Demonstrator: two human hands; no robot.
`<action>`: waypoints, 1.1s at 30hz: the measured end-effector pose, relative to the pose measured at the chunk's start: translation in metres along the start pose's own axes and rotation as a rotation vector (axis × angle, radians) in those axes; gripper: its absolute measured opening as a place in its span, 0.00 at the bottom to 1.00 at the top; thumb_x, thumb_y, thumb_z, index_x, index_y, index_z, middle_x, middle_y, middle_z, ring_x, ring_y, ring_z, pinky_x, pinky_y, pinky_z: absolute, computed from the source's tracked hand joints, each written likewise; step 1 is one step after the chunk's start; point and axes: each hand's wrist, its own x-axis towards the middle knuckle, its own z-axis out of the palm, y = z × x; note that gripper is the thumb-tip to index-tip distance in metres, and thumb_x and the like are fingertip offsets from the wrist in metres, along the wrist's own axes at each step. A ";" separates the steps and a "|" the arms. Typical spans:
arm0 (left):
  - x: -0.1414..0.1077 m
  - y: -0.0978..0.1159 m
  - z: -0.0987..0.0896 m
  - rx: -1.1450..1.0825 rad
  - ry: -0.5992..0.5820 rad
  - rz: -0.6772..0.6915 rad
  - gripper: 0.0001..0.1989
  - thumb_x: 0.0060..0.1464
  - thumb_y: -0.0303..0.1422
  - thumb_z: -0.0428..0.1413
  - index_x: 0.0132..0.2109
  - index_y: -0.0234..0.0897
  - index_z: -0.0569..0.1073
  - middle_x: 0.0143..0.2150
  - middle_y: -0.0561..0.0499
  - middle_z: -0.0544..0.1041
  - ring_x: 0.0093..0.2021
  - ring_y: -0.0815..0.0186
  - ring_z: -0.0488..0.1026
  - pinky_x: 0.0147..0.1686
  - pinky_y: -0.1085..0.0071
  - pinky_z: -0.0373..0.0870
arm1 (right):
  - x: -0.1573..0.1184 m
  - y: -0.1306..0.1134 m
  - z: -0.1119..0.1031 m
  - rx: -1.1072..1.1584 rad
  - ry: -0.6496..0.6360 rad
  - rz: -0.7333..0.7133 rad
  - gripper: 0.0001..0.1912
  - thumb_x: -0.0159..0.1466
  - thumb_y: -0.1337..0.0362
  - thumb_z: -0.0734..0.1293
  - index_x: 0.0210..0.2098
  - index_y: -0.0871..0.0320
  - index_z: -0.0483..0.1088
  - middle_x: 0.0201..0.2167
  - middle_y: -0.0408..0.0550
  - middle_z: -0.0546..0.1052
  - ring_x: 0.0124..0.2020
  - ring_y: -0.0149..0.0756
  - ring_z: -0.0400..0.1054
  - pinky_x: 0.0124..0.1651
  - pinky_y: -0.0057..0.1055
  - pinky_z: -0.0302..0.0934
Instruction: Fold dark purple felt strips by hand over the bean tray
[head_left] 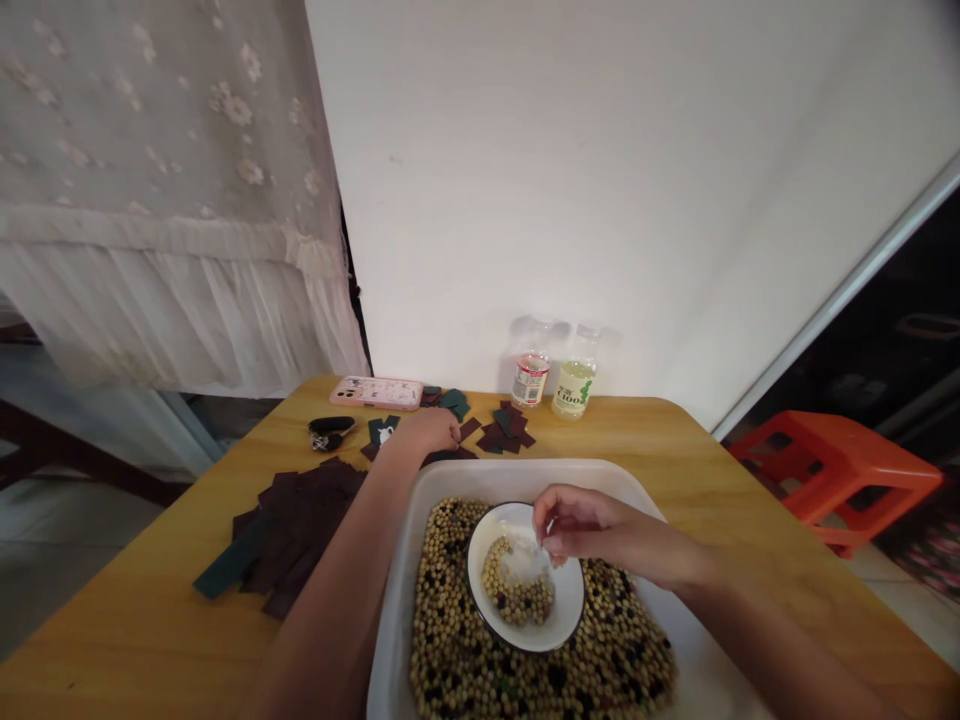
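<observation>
My right hand (581, 525) is over the right rim of a white bowl (566, 615). Its thumb and fingers are pinched together, and anything between them is too small to make out. Pale beads or beans (517, 597) lie in the bowl around a whitish patch. The bowl sits on many more pale and dark ones (457, 650) in a white plastic tub (397, 590). Beyond the tub's far left corner, my left hand (431, 430) is closed among small flat dark pieces (454, 453). Its fingertips are partly hidden, so what they hold is unclear.
A heap of dark maroon and green flat pieces (300, 525) lies left of my left forearm. A pink-cased phone (379, 392), keys (330, 432), more dark pieces (506, 428) and two bottles (531, 375) line the back. An orange stool (840, 470) stands right of the wooden table (180, 640).
</observation>
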 end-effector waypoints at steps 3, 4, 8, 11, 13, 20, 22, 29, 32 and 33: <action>0.005 -0.003 0.006 0.022 0.026 -0.025 0.14 0.55 0.36 0.49 0.48 0.36 0.66 0.48 0.46 0.68 0.43 0.64 0.68 0.41 0.61 0.67 | 0.000 0.000 0.000 0.000 -0.001 -0.005 0.07 0.56 0.66 0.66 0.35 0.59 0.66 0.30 0.41 0.68 0.31 0.27 0.64 0.37 0.26 0.56; 0.007 -0.004 0.008 0.029 0.050 -0.034 0.14 0.55 0.36 0.49 0.48 0.37 0.66 0.48 0.46 0.68 0.43 0.63 0.68 0.41 0.61 0.67 | 0.000 0.000 0.000 -0.001 -0.002 -0.007 0.06 0.56 0.66 0.66 0.34 0.59 0.66 0.30 0.41 0.68 0.31 0.27 0.64 0.37 0.26 0.56; 0.010 -0.007 0.014 0.044 0.137 -0.059 0.15 0.55 0.36 0.50 0.49 0.36 0.65 0.49 0.46 0.67 0.44 0.63 0.68 0.42 0.60 0.67 | 0.001 0.000 0.000 -0.005 -0.002 -0.008 0.06 0.56 0.66 0.66 0.34 0.58 0.66 0.29 0.41 0.68 0.31 0.27 0.64 0.37 0.26 0.57; 0.009 -0.007 0.015 0.046 0.151 -0.055 0.15 0.55 0.36 0.50 0.49 0.36 0.65 0.48 0.46 0.67 0.44 0.63 0.68 0.41 0.60 0.67 | 0.001 0.000 0.000 -0.003 0.000 -0.007 0.06 0.56 0.66 0.66 0.34 0.58 0.66 0.29 0.41 0.68 0.31 0.27 0.64 0.37 0.27 0.57; 0.008 -0.006 0.015 0.042 0.151 -0.047 0.15 0.55 0.36 0.50 0.49 0.36 0.65 0.48 0.46 0.68 0.43 0.63 0.68 0.41 0.60 0.67 | 0.001 0.000 0.000 -0.004 0.000 -0.004 0.06 0.56 0.66 0.66 0.34 0.58 0.66 0.30 0.40 0.68 0.31 0.27 0.64 0.37 0.26 0.57; 0.007 -0.004 0.015 -0.003 0.157 -0.002 0.15 0.55 0.36 0.50 0.48 0.36 0.66 0.48 0.46 0.68 0.43 0.63 0.68 0.41 0.60 0.67 | 0.000 0.000 0.001 -0.010 0.014 -0.005 0.06 0.56 0.66 0.66 0.34 0.58 0.66 0.30 0.40 0.68 0.32 0.27 0.64 0.37 0.26 0.56; 0.007 -0.004 0.016 -0.026 0.148 0.019 0.15 0.55 0.36 0.50 0.48 0.36 0.66 0.48 0.46 0.68 0.43 0.63 0.68 0.41 0.61 0.67 | 0.000 0.000 0.001 -0.011 0.012 -0.009 0.06 0.56 0.66 0.66 0.34 0.58 0.66 0.30 0.40 0.68 0.31 0.27 0.64 0.37 0.26 0.56; 0.009 -0.004 0.017 -0.145 0.137 0.071 0.14 0.55 0.36 0.50 0.48 0.36 0.66 0.48 0.46 0.68 0.43 0.63 0.68 0.41 0.61 0.67 | 0.000 -0.002 0.000 0.013 0.001 -0.010 0.06 0.56 0.65 0.66 0.34 0.59 0.66 0.29 0.40 0.69 0.31 0.27 0.65 0.37 0.27 0.57; 0.008 -0.001 0.012 -0.240 0.167 0.083 0.14 0.55 0.36 0.50 0.47 0.35 0.66 0.47 0.47 0.69 0.42 0.64 0.69 0.41 0.61 0.67 | 0.001 -0.001 -0.001 0.022 0.003 -0.014 0.07 0.55 0.66 0.67 0.33 0.59 0.66 0.28 0.40 0.69 0.30 0.27 0.65 0.37 0.27 0.57; 0.006 0.001 0.009 -0.282 0.187 0.085 0.13 0.54 0.36 0.50 0.45 0.34 0.67 0.45 0.47 0.69 0.42 0.64 0.69 0.41 0.61 0.67 | 0.001 -0.001 -0.001 0.024 0.007 -0.016 0.07 0.55 0.66 0.67 0.33 0.59 0.66 0.29 0.40 0.69 0.30 0.27 0.65 0.37 0.27 0.57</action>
